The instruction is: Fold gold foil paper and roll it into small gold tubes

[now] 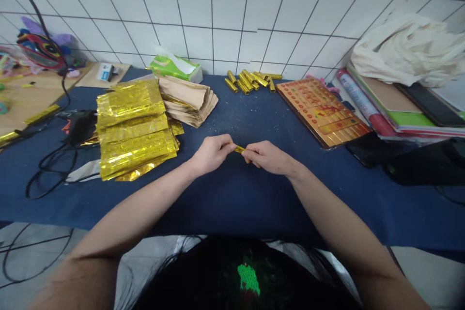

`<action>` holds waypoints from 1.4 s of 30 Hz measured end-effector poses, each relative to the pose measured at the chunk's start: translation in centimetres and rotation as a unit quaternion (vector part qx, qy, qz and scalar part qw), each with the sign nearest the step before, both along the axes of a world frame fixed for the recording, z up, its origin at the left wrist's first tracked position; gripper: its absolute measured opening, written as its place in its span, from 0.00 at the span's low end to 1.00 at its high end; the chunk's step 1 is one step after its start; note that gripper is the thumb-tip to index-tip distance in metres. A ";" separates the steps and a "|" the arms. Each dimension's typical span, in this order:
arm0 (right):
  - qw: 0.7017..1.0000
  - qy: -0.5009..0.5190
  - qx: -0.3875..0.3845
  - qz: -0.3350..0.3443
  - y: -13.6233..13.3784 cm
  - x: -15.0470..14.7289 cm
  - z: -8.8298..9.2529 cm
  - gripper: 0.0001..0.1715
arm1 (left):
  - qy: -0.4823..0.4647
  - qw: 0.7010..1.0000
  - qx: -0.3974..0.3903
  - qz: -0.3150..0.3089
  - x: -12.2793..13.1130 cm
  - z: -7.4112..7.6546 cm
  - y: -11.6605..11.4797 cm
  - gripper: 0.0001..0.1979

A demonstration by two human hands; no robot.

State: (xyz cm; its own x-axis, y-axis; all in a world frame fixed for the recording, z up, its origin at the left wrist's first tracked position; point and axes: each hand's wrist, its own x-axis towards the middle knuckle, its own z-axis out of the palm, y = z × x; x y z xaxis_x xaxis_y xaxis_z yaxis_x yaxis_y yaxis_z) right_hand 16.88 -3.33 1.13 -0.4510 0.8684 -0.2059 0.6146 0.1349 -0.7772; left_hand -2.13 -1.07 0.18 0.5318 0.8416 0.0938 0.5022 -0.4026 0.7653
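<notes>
Between my two hands is a thin gold foil roll (pixel 239 148), gripped at both ends above the blue cloth. My left hand (pixel 215 154) pinches its left end; my right hand (pixel 268 156) has fingers closed round the right end. Only the short middle of the roll shows, the rest hidden by fingers. To the left lies a stack of gold foil sheets (pixel 134 128), fanned out in layers. Behind it sits a pile of brown paper sheets (pixel 187 99). Several finished-looking gold rolls (pixel 249 81) are heaped near the wall.
A flat orange-gold printed pack (pixel 323 111) lies to the right. Beyond it are stacked books with a white cloth bag (pixel 407 51) on top. A green tissue pack (pixel 175 67) stands by the tiled wall. Black cables (pixel 51 167) coil at the left.
</notes>
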 end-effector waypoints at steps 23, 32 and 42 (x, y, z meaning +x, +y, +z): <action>0.940 -0.076 0.326 -0.062 0.1 0.6 -1.2 0.18 | -0.168 0.953 -0.246 0.061 -1.0 -0.7 1.9 0.25; 0.976 -0.053 0.207 -0.048 -0.2 -0.1 -0.5 0.17 | -0.053 0.996 -0.050 0.046 -0.2 -0.5 0.7 0.12; 0.994 -0.026 0.102 -0.008 -0.4 -0.3 -0.1 0.20 | -0.050 0.998 0.023 0.027 -0.1 0.1 -0.3 0.12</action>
